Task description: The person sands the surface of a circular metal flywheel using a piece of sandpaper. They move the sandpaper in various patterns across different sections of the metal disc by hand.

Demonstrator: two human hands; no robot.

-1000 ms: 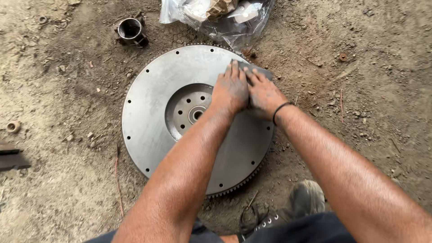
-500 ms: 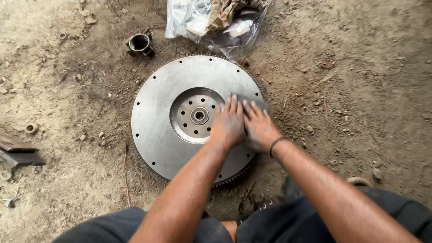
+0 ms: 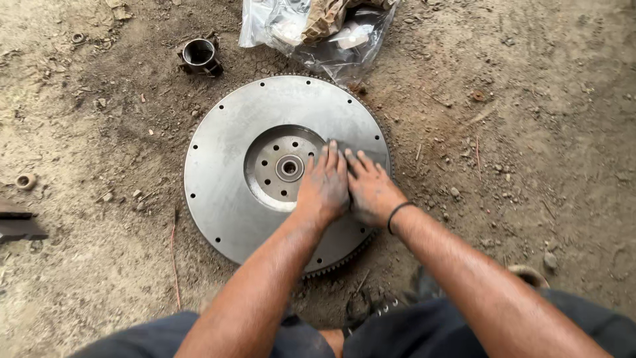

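Slid inward toward hub: left hand point(image 3: 324, 187) and right hand point(image 3: 370, 191), flat, fingers extended, pressing grey abrasive sheet point(image 3: 363, 154) onto flywheel point(image 3: 225, 166).

Bare packed dirt ground point(image 3: 517, 119) under me, scattered pebbles and twigs, soft even daylight, a crumpled clear plastic bag point(image 3: 311, 30) ahead of me, a short metal sleeve point(image 3: 199, 55) nearby, a small ring point(image 3: 26, 181) at my far left
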